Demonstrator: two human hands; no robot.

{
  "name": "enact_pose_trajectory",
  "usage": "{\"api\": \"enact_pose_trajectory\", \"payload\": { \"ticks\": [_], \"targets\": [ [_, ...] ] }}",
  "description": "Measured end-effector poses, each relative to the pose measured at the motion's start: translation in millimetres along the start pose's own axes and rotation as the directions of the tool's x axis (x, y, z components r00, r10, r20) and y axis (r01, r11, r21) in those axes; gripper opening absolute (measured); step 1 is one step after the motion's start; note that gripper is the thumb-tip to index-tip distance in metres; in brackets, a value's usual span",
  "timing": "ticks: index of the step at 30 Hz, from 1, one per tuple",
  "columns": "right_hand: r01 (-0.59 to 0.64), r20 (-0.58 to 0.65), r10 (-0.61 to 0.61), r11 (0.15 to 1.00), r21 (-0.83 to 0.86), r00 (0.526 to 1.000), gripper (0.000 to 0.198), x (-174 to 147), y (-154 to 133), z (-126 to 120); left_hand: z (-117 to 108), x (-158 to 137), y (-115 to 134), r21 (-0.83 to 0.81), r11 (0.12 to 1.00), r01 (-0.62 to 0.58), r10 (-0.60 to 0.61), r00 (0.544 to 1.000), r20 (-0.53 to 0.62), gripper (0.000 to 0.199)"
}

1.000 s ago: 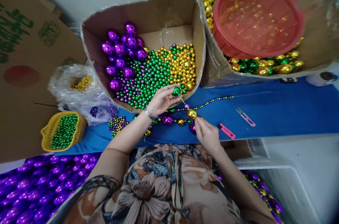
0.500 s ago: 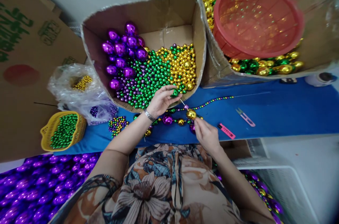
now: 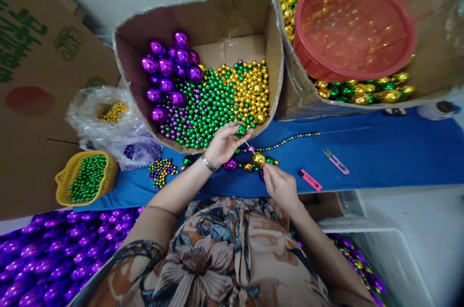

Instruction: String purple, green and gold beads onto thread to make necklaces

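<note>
Nearest me is my own flower-printed top, its ties hanging down the middle. Low on my left lie shiny purple balls; low on my right, a white crate holds beaded strands.

Ahead of my top, my right hand has thumb and forefinger pinched narrow at the lower edge of a large gold ball; whether they grip the ball or the string beside it, I can't tell. A small purple bead sits just past that ball, and a thin pale shaft runs from it toward my left hand, whose fingertips hold a green ball.

Behind my hands, a string of larger beads lies on the blue cloth. To the right are a pink lighter and pink snips; to the left, small beads and a yellow basket of green beads. A thin beaded strand stretches rightward.

Farther off, a cardboard box holds purple, green and gold beads, and next to it a second box holds a red basket among gold and green balls.
</note>
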State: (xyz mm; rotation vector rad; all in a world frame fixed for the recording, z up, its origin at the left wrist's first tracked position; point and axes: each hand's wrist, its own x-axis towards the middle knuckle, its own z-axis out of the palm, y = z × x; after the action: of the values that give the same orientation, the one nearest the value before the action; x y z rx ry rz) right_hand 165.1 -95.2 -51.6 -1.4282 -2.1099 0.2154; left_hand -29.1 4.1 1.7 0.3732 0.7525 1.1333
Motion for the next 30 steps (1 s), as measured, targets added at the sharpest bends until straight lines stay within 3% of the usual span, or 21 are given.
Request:
{"api": "enact_pose_trajectory", "payload": {
  "ticks": [12, 30],
  "targets": [
    [-0.024, 0.045, 0.027, 0.998, -0.061, 0.999, 0.024, -1.0, -2.8, 1.8, 2.8, -7.5, -4.5, 0.066, 0.989, -0.13, 0.132, 0.99, -0.038, 0.022],
    [-0.074, 0.085, 0.073, 0.997, 0.002, 0.994, 0.024, -0.9, -2.1, 1.7, -0.6, -8.6, -4.1, 0.005, 0.997, -0.074, 0.074, 0.997, -0.035, 0.013]
  ]
}}
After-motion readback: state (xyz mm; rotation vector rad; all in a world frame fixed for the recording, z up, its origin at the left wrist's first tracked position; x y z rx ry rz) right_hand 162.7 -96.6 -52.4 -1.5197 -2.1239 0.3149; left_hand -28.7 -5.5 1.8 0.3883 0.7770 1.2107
